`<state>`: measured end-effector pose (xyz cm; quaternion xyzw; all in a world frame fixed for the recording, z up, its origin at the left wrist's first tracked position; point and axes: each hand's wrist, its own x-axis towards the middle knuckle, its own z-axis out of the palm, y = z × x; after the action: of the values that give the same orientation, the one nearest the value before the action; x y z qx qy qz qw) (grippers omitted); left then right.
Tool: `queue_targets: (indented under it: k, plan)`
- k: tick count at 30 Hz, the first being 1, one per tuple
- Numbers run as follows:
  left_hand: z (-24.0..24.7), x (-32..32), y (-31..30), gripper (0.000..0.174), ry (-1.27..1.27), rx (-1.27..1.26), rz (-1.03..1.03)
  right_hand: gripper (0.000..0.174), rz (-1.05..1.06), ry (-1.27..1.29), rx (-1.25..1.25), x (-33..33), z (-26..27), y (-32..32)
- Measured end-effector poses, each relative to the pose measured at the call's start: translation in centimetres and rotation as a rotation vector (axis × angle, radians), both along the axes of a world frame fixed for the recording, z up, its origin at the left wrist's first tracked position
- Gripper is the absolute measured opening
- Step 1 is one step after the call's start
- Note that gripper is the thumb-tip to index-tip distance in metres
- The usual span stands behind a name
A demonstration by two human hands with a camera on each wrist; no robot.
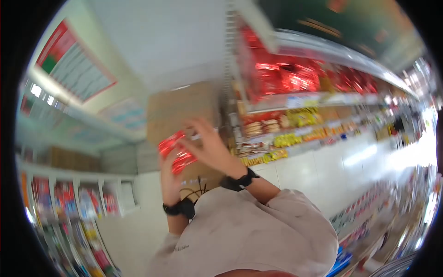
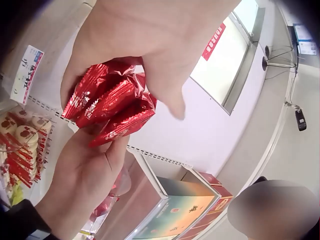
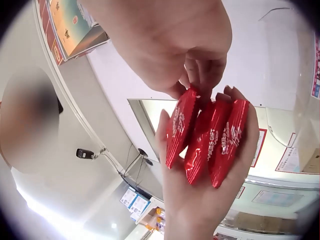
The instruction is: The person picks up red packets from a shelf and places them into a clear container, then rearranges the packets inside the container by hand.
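Note:
Several red foil cookie packets (image 1: 185, 158) are bunched in my left hand (image 1: 171, 183), lying side by side along the palm with the fingers and thumb round them. White lettering shows on them in the right wrist view, where three packets (image 3: 224, 145) fan out. My right hand (image 1: 216, 151) reaches in from the other side. Its curled fingertips pinch the upper end of the leftmost packet (image 3: 182, 125). In the left wrist view the crimped packet ends (image 2: 107, 107) stick out below my left hand, close to the right hand's fingers.
Beneath and beyond my hands stands a brown cardboard box (image 1: 182, 108). Shelves to the right hold red shiny packages (image 1: 295, 78) and yellow packs (image 1: 288, 138). White cubby shelving (image 1: 69, 175) stands at the left, with pale tiled floor (image 1: 300, 177) between shelves.

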<state>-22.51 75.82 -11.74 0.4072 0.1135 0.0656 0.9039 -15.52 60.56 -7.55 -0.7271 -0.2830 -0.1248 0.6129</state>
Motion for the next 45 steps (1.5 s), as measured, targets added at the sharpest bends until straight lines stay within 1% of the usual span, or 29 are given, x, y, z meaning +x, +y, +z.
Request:
queue_targets:
  k: [2,3,5,7,9,11,14,15,18,21,24,27,30,33,36,39,42,45]
  plan:
    - [0.5,0.0,0.5,0.042,0.012,0.027,0.039,0.039,-0.127,-0.069,0.083,-1.2,1.6,-2.3]
    - [0.7,-0.1,0.6,0.043,0.012,0.041,0.056,0.040,-0.155,-0.107,0.121,-1.5,2.3,-2.8]
    - [1.2,-0.1,1.1,0.044,0.021,0.072,0.122,0.034,-0.302,-0.388,0.074,-1.4,4.1,-6.3]
    - [0.4,-0.1,2.6,0.051,0.043,0.088,0.131,0.033,-0.568,-0.487,0.058,-0.2,5.0,-9.7]
    - [-0.2,0.1,3.2,0.055,0.062,0.104,0.140,0.028,-0.765,-0.447,0.233,2.5,6.4,-13.1]
    - [-0.5,0.4,3.4,0.055,0.072,0.112,0.153,0.032,-0.951,-0.446,0.090,4.8,7.8,-16.3]
    - [-0.4,0.7,2.6,0.055,0.050,0.123,0.115,0.043,-1.038,-0.363,-0.305,5.9,8.4,-18.2]
    - [0.1,0.8,2.0,0.053,0.040,0.109,0.118,0.057,-1.029,-0.320,-0.319,6.2,8.3,-18.4]
    - [1.5,0.8,0.7,0.049,0.022,0.092,0.122,0.067,-1.104,-0.216,-0.495,6.2,7.9,-18.7]
    - [1.5,0.6,0.5,0.048,0.030,0.115,0.108,0.078,-1.116,-0.271,-0.564,6.4,7.3,-19.1]
    - [1.0,0.2,0.8,0.047,0.050,0.121,0.105,0.082,-1.075,-0.247,-0.524,6.4,7.6,-18.7]
    - [1.2,-0.1,0.6,0.046,0.056,0.115,0.124,0.084,-1.026,-0.131,-0.453,6.0,8.6,-18.5]
    - [1.7,-0.2,0.5,0.045,0.052,0.101,0.114,0.079,-1.068,-0.196,-0.568,5.8,8.2,-18.3]
    - [1.2,-0.1,0.7,0.043,0.044,0.099,0.099,0.070,-0.968,-0.276,-0.478,5.7,8.6,-17.8]
    - [1.0,-0.3,1.0,0.042,0.052,0.106,0.112,0.062,-0.873,-0.307,-0.241,4.7,9.3,-16.5]
    - [1.7,-0.4,0.9,0.042,0.070,0.116,0.103,0.061,-0.817,-0.374,-0.187,4.6,9.1,-16.3]
    - [1.4,0.0,1.0,0.042,0.061,0.105,0.104,0.059,-0.809,-0.330,-0.159,4.3,9.3,-15.8]
    - [1.4,0.0,0.6,0.042,0.049,0.086,0.100,0.057,-0.920,-0.292,-0.322,4.4,8.2,-15.9]
